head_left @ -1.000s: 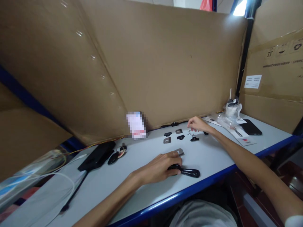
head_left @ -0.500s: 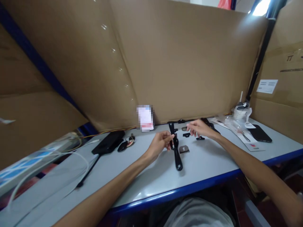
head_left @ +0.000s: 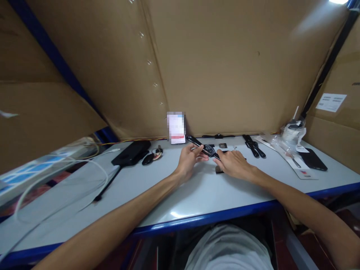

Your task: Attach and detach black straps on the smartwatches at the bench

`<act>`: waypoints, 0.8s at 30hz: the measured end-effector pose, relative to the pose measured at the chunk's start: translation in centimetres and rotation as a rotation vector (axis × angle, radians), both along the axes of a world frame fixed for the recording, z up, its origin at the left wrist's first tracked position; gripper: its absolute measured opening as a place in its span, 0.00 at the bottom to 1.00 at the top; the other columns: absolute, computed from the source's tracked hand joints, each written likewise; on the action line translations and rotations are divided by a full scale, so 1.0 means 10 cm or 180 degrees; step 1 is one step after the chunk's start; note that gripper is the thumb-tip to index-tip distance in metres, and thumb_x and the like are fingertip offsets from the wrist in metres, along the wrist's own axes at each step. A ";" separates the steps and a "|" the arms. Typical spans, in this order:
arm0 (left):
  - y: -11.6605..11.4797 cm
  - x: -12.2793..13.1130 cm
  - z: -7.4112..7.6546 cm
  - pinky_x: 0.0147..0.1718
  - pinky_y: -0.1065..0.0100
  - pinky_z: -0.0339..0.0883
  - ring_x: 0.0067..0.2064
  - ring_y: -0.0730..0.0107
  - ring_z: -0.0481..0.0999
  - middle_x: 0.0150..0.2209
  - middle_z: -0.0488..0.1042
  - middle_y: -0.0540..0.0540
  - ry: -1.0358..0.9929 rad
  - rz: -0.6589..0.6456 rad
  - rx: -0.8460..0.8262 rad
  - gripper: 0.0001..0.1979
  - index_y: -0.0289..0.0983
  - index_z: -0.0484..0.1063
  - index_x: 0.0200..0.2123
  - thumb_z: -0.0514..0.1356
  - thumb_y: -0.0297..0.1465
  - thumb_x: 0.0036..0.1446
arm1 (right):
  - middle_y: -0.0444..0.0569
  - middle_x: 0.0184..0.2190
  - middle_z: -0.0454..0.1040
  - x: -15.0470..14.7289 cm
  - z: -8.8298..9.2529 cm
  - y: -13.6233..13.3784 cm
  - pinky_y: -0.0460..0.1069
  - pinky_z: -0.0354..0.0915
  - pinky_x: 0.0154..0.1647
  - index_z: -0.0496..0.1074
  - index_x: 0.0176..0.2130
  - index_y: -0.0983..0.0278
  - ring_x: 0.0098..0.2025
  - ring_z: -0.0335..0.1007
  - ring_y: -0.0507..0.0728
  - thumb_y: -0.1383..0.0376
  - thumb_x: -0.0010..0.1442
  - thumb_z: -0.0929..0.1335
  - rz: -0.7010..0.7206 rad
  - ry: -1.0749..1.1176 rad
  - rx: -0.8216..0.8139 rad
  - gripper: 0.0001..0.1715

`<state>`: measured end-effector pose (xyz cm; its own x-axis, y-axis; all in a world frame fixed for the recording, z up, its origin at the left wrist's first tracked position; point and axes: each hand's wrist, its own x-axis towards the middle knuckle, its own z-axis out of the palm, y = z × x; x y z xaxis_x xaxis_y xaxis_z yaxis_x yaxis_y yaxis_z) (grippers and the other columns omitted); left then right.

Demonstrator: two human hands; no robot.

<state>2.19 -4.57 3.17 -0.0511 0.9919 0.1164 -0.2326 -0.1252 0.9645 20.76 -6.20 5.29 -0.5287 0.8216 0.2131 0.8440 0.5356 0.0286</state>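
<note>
A black spokeshave [head_left: 209,150] is held slanted above the table, its far-left handle raised toward the back. My left hand [head_left: 186,160] pinches it beside the middle body. My right hand [head_left: 236,164] is closed around the handle on the other side, hiding most of that end. Just under the right hand lies a flat metal blade [head_left: 218,170], partly covered. Another slotted blade [head_left: 222,145] rests farther back, with small shiny bits [head_left: 235,147] near it. Fingertips of my left hand are partly behind the tool.
Another spokeshave [head_left: 218,136] lies along the cardboard wall. More black handled tools [head_left: 253,146] sit to the right, near plastic packaging [head_left: 284,150] and a black phone [head_left: 313,160]. A lit phone [head_left: 177,128] leans at the back. Keys [head_left: 149,159], a black case [head_left: 131,153] and white cables [head_left: 105,176] are left.
My right hand has come left and gripped the spokeshave's handle. The spokeshave has turned from pointing toward me to slanting sideways. The view has tilted slightly.
</note>
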 end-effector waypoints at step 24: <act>0.02 0.01 -0.03 0.19 0.71 0.63 0.18 0.74 0.69 0.20 0.72 0.51 0.0710 -0.0505 0.0177 0.17 0.35 0.71 0.31 0.65 0.45 0.51 | 0.71 0.49 0.78 0.77 -0.02 0.73 0.55 0.69 0.47 0.79 0.47 0.72 0.52 0.76 0.70 0.69 0.64 0.64 -0.1720 -0.0185 -0.0633 0.17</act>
<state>2.24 -4.40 2.85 0.1376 0.9772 0.1619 -0.0362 -0.1584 0.9867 28.44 1.13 5.11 -0.0289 0.9995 0.0100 0.9993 0.0287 0.0259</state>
